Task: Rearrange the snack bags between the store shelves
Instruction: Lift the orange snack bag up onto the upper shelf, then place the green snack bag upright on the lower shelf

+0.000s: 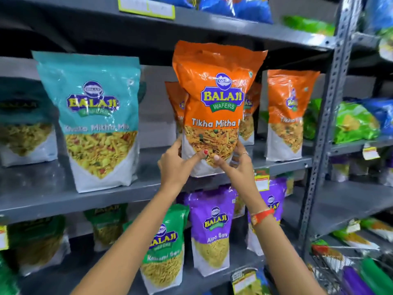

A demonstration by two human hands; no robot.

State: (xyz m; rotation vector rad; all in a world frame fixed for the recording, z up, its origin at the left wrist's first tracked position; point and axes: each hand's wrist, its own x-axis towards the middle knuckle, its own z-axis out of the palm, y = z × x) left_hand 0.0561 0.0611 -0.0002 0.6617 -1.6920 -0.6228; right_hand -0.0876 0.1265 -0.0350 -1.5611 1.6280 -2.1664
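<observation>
1. I've got both hands up on the orange bag [214,99], the "Tikha Mitha" one. It stands upright, its base at the front edge of the middle shelf [53,192]; can't tell if it rests on the edge or hangs just above.
2. Left hand [177,165]: fingers clamped on the bag's lower-left corner, thumb across the front.
3. Right hand [236,165]: fingers clamped on the lower-right corner, thumb on the front too, almost meeting the left thumb.
4. Behind my fingers, further back on the same shelf: more orange bags [285,116], upright, one close behind & one off to the right.
5. Left of my left fingers, well apart: a teal bag [93,116] upright at the shelf front, w/ another teal bag [23,122] further left & back.
6. Below my fingers, lower shelf: a green bag [163,252] & purple bag [210,231] side by side between my forearms; a second purple bag [274,201] sits behind my right wrist.
7. Red wristband [262,216] on the right wrist.
</observation>
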